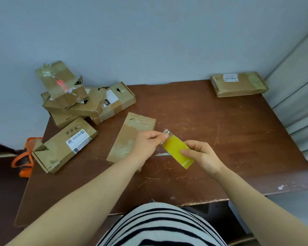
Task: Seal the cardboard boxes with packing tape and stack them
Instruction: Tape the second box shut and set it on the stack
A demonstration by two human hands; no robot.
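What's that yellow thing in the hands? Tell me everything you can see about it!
It is a yellow tape roll, glossy and plastic-looking, seen side-on and tilted. The right hand grips its lower side. The left hand pinches its clear loose end, peeled up at the top. It is held over the brown table, and only the hands touch it.

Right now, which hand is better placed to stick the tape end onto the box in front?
Probably left. The left hand pinches the free tape end at the box's right edge; the right hand grips the yellow tape roll, farther from it.
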